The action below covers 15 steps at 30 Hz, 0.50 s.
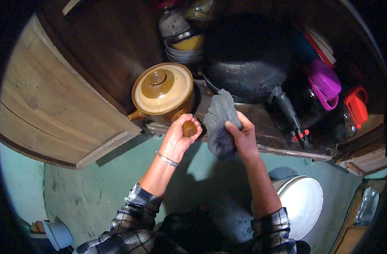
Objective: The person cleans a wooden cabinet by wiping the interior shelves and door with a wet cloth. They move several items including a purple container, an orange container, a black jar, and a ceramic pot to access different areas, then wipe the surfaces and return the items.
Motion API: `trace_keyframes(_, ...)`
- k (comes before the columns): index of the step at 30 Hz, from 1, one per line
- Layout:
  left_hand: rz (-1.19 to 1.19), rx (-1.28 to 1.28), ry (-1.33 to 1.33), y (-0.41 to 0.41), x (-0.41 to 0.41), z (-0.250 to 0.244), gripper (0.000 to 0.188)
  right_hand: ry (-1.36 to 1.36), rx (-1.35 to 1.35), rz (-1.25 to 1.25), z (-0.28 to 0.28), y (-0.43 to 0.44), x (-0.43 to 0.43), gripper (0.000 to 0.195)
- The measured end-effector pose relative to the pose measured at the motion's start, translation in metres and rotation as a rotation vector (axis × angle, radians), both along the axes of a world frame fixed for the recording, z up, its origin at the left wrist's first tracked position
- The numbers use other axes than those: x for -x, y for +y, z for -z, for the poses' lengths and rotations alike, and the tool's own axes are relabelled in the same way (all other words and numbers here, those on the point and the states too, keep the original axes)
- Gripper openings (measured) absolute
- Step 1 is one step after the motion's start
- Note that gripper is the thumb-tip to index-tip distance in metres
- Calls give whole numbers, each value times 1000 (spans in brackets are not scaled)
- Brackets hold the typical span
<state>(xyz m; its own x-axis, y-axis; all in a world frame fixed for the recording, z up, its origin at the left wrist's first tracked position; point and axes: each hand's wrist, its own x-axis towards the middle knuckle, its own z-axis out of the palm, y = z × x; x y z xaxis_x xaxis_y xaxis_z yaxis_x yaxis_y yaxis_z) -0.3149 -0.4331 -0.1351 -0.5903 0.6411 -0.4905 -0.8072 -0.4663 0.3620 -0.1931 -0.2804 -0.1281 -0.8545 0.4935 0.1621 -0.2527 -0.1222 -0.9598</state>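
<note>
A brown ceramic pot (180, 119) with a cream and brown lid (162, 87) stands at the front edge of a wooden cupboard shelf. My left hand (180, 131) is closed around the pot's rounded brown handle, whose end shows between thumb and fingers. To its right, my right hand (244, 133) pinches a grey cloth (222, 123) between thumb and fingers. The cloth hangs in front of the shelf edge, with a dark patch on its lower part.
Behind are stacked bowls (184, 54) and a dark wok (247, 76), its handle pointing forward. Purple-lidded (325, 81) and red-lidded (357, 106) containers stand right. An open wooden door (63, 95) flanks the left. Below right is a white round lid (303, 206).
</note>
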Motion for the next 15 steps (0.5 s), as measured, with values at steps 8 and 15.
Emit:
trace_keyframes(8,136,193,219,-32,-36,1,11,46,-159,53,-53,-17,-7,38)
trace_keyframes(15,333,192,226,-65,-58,-5,12,-182,-1042,389,-60,-43,7,41)
